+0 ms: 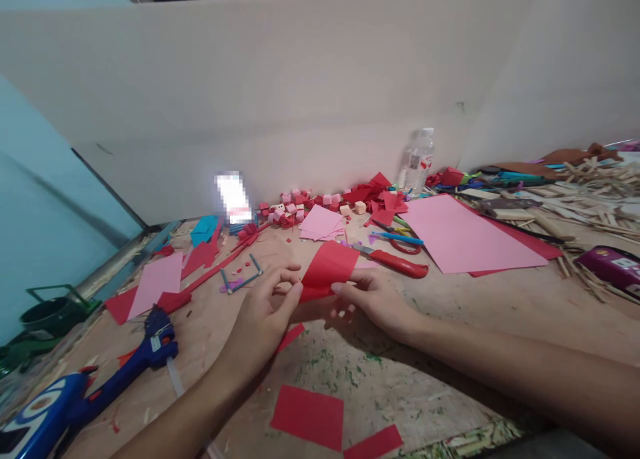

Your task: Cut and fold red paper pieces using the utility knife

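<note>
Both of my hands hold one red paper square (327, 269) just above the wooden table (450, 352). My left hand (265, 309) pinches its lower left edge with thumb and forefinger. My right hand (373, 299) grips its lower right edge, fingers curled under. The sheet tilts up away from me. Another red square (307, 415) and a red strip (373, 442) lie flat near the table's front edge.
A blue glue gun (145, 355) lies at the left. A red-handled cutter (395, 262), scissors (405, 240), large pink sheet (465, 235), pink squares (320, 222), small paper cubes (293, 209), a water bottle (417, 162) and wooden sticks (590, 192) crowd the back. White boards wall the table.
</note>
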Demonstrator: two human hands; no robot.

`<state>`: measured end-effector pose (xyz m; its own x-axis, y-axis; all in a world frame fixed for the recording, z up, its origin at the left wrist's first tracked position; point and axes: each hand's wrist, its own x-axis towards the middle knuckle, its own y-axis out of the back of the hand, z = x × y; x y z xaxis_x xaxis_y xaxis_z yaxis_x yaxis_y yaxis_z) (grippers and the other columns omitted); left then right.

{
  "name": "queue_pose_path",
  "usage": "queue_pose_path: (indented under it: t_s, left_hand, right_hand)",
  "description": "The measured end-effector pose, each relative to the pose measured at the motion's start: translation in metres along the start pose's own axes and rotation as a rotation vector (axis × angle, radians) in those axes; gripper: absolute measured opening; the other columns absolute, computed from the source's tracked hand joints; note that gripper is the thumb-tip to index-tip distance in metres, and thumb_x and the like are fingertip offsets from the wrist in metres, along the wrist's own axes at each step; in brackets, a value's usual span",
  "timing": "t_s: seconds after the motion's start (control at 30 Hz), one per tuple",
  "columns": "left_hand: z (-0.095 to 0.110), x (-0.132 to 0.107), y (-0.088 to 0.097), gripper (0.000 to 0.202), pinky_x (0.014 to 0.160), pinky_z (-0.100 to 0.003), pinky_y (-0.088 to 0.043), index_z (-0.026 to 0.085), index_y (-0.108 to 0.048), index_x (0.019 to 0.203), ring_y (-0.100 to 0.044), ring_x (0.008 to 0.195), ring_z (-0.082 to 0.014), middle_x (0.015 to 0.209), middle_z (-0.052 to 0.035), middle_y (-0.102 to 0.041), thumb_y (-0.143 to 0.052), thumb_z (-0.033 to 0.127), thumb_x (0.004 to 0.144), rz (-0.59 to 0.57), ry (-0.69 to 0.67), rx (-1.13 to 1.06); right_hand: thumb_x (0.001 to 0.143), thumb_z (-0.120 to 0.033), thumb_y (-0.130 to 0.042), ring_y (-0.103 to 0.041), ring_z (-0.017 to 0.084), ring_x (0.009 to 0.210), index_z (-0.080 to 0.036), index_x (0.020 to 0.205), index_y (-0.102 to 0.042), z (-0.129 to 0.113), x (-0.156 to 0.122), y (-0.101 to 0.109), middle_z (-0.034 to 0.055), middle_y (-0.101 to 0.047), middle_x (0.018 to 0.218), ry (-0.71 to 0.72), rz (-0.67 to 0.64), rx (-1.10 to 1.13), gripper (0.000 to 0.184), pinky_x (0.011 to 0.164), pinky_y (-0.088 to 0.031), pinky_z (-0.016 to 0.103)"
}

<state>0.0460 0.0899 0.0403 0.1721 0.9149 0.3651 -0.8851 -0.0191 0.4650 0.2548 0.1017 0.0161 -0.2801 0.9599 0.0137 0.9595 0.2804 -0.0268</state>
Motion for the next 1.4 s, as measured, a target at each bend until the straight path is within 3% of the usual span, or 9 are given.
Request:
queue_pose_path:
  t_s: [0.1,0.23,0.3,0.57,0.77,0.97,1.13,1.23,1.4]
  left_hand:
    - [-0.007,0.001,-0.002,0.024,0.076,-0.034,-0.057,0.022,-0.067,0.088,-0.069,0.085,-0.0229,0.093,-0.0046,-0.072,-0.059,0.041,0.098,-0.041,0.079,-0.086]
    - [-0.008,-0.001,-0.006,0.022,0.077,-0.031,-0.053,0.021,-0.069,0.087,-0.067,0.083,-0.0210,0.086,-0.0017,-0.072,-0.062,0.040,0.097,-0.041,0.098,-0.092]
    - [-0.007,-0.003,-0.007,0.021,0.076,-0.030,-0.052,0.021,-0.069,0.086,-0.066,0.082,-0.0201,0.086,-0.0012,-0.072,-0.063,0.038,0.096,-0.037,0.093,-0.082]
    - [0.001,-0.002,-0.008,0.019,0.070,-0.028,-0.051,0.021,-0.066,0.083,-0.066,0.076,-0.0184,0.081,0.0008,-0.069,-0.067,0.038,0.090,-0.044,0.143,-0.190]
    - [0.002,-0.004,-0.010,0.039,0.060,-0.024,-0.044,0.024,-0.060,0.109,-0.063,0.069,-0.0160,0.083,0.0036,-0.069,-0.075,0.051,0.086,-0.128,0.329,-0.422]
    - [-0.001,-0.003,-0.011,0.031,0.066,-0.026,-0.044,0.017,-0.074,0.083,-0.059,0.072,-0.0165,0.079,-0.0006,-0.070,-0.068,0.047,0.092,-0.173,0.210,-0.250]
    - [-0.002,-0.002,-0.009,0.028,0.071,-0.027,-0.046,0.019,-0.074,0.078,-0.059,0.073,-0.0165,0.075,0.0012,-0.067,-0.068,0.043,0.092,-0.076,0.168,-0.239]
    - [0.000,-0.002,-0.010,0.028,0.067,-0.026,-0.047,0.019,-0.076,0.080,-0.061,0.073,-0.0170,0.079,-0.0005,-0.069,-0.069,0.043,0.092,-0.093,0.165,-0.245]
    - [-0.001,-0.005,-0.012,0.025,0.065,-0.028,-0.049,0.018,-0.078,0.087,-0.064,0.077,-0.0197,0.086,-0.0039,-0.073,-0.072,0.042,0.089,-0.151,0.206,-0.276]
  right_hand:
    - [0.085,-0.059,-0.074,-0.070,0.020,0.064,-0.019,0.082,-0.075,-0.001,-0.001,0.000,0.0058,-0.075,0.072,0.038,-0.078,-0.038,0.041,0.061,-0.056,0.032]
    - [0.079,-0.055,-0.083,-0.072,0.022,0.077,-0.023,0.101,-0.080,-0.004,0.000,0.001,0.0058,-0.078,0.092,0.053,-0.143,0.014,0.039,0.061,-0.057,0.032]
    - [0.077,-0.052,-0.085,-0.072,0.021,0.078,-0.024,0.101,-0.081,-0.004,0.001,0.002,0.0061,-0.079,0.096,0.047,-0.145,0.025,0.037,0.061,-0.056,0.031]
    - [0.085,-0.053,-0.074,-0.067,0.017,0.065,-0.017,0.084,-0.079,0.000,0.002,0.002,0.0067,-0.075,0.074,0.030,-0.051,-0.055,0.036,0.062,-0.053,0.029]
    - [0.087,-0.059,-0.072,-0.065,0.016,0.062,-0.016,0.084,-0.078,0.000,0.001,0.003,0.0068,-0.075,0.072,0.076,-0.040,-0.085,0.043,0.060,-0.052,0.030]
    - [0.085,-0.062,-0.076,-0.067,0.017,0.063,-0.017,0.086,-0.076,0.002,0.002,0.004,0.0046,-0.074,0.073,0.078,-0.039,-0.020,0.045,0.059,-0.053,0.029]
    - [0.080,-0.062,-0.082,-0.072,0.020,0.074,-0.017,0.104,-0.079,0.001,0.002,0.004,0.0070,-0.078,0.086,0.033,-0.141,0.073,0.050,0.062,-0.056,0.029]
    - [0.077,-0.057,-0.086,-0.072,0.020,0.075,-0.017,0.099,-0.080,0.000,0.000,0.004,0.0080,-0.079,0.088,-0.001,-0.189,0.048,0.046,0.064,-0.056,0.030]
    - [0.081,-0.055,-0.082,-0.070,0.018,0.067,-0.016,0.087,-0.080,0.001,-0.001,0.003,0.0073,-0.078,0.078,0.032,-0.122,0.010,0.039,0.061,-0.054,0.029]
